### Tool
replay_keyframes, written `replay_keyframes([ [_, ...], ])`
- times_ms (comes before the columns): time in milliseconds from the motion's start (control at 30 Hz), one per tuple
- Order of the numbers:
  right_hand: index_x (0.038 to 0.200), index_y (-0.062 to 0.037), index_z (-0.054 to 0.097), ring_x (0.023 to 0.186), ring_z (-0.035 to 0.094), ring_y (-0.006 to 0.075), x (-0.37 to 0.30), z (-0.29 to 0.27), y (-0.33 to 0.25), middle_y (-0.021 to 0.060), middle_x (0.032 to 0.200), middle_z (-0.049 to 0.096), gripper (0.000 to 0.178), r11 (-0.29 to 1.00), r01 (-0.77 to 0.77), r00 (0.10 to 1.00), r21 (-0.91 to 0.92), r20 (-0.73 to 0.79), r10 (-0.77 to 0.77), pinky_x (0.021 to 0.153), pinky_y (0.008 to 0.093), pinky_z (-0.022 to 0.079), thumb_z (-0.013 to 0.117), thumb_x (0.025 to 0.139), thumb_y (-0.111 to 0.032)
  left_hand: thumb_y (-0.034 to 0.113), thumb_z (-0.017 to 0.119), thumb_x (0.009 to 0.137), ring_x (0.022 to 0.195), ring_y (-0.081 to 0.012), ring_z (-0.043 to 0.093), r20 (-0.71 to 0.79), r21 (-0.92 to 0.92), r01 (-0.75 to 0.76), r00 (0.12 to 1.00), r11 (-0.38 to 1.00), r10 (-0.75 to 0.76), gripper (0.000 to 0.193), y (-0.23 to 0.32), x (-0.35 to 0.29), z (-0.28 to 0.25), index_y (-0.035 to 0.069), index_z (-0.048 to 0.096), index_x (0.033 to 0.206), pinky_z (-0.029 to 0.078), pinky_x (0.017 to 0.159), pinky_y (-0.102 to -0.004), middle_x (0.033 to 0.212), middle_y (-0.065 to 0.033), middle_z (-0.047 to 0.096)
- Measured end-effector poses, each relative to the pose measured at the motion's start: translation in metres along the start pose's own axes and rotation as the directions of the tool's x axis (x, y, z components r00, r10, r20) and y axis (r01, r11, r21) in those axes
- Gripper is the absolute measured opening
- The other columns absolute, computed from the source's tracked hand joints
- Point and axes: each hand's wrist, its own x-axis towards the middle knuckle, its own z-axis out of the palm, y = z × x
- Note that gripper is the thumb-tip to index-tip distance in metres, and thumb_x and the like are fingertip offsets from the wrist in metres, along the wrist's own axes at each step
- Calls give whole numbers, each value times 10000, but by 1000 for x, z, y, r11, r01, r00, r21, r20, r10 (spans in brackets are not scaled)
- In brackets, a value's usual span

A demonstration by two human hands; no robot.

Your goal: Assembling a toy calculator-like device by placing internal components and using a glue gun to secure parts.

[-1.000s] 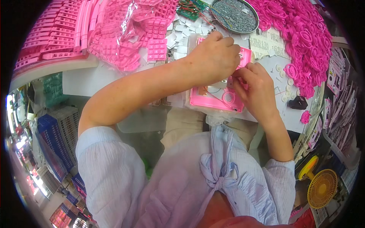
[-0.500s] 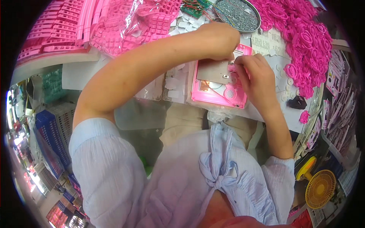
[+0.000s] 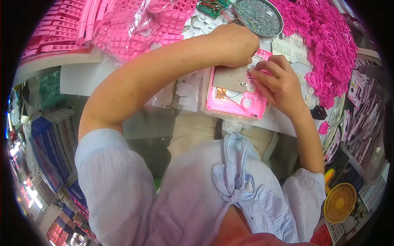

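A pink plastic casing (image 3: 257, 111) lies open on the table in front of me, with a grey-brown board (image 3: 227, 78) inside it. Thin wires and a round pink ring (image 3: 247, 102) show at its near end. Across the far end reaches my left hand (image 3: 240, 45), its fingers curled down at the board's far right corner and mostly hidden. My right hand (image 3: 278, 81) comes in from the right, thumb and fingertips pinched together at the board's right edge, close to the left hand's fingertips. Whatever either hand grips is too small or covered.
Behind the casing stands a round tray of small metal screws (image 3: 258, 18). Pink button sheets (image 3: 127, 35) in clear plastic are piled at the far left, pink ring-shaped parts (image 3: 332, 49) at the right. White discs (image 3: 308, 92) lie right of my hand. A yellow fan (image 3: 340, 203) stands lower right.
My right hand has shifted slightly, with its fingers more spread at the knuckles and the tips still at the board's edge. The left hand stays nearly in place. The view has moved a little.
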Motion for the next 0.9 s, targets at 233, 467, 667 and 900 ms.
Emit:
replay_keyframes([
  [233,967,-86,762,887,587,269,12,-14,14,39,975,679,189,994,53,977,98,200,-72,771,385,527,756,782,-128,214,686,804,825,-342,684,-22,-9,-60,998,998,60,162,-6,0,2,59,723,837,531,745,-458,834,-153,699],
  [467,1001,-74,761,932,577,269,2,-4,17,68,976,684,195,906,-282,957,317,159,242,792,387,510,722,823,-142,208,639,832,844,-371,684,11,127,-93,996,988,92,190,-7,4,10,34,708,866,537,745,-486,841,-180,694],
  [667,1079,-73,665,941,550,315,-3,22,-29,101,1010,604,288,960,-178,984,-218,-9,180,790,400,511,701,798,-123,171,609,844,855,-389,687,36,171,-64,998,983,58,185,-2,6,13,21,696,906,543,733,-491,885,-202,693],
  [900,1070,-40,659,980,553,329,-1,3,-24,113,1030,601,282,978,-205,976,-20,76,206,821,417,515,693,798,-108,211,656,841,857,-371,697,-349,-213,96,922,972,-168,227,-7,-10,-10,18,712,947,537,741,-462,879,-184,695],
])
